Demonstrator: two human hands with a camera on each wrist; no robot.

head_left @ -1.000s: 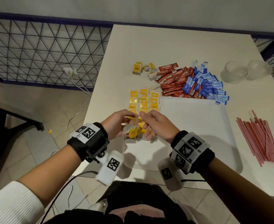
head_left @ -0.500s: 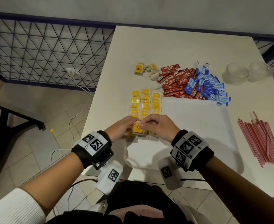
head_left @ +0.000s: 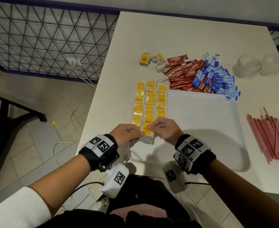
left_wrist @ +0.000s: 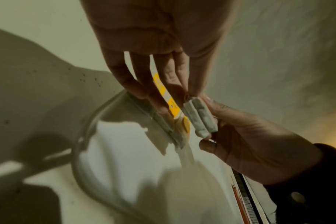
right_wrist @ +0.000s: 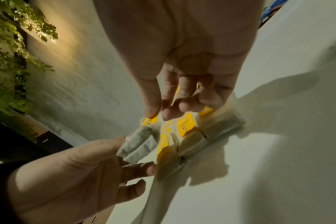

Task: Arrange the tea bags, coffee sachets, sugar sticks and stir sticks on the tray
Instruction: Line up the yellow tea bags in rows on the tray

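Observation:
A tea bag (head_left: 146,131) with a yellow tag is pinched between my left hand (head_left: 140,133) and right hand (head_left: 149,127), at the near end of the middle row of tea bags (head_left: 149,102). Three such rows lie along the left side of the white tray (head_left: 201,122). In the right wrist view my right thumb and forefinger pinch the tag end of the tea bag (right_wrist: 138,142), and the left hand holds the other end. Red coffee sachets (head_left: 183,71), blue sugar sticks (head_left: 217,79) and red stir sticks (head_left: 270,137) lie on the table.
A few loose tea bags (head_left: 145,59) lie beyond the tray at the back left. Two clear cups (head_left: 247,66) stand at the back right. The table's left edge runs close beside the tea bag rows, with floor and cables below.
Both hands have carried the tea bag forward and down, from near the tray's front edge to the near end of the middle row.

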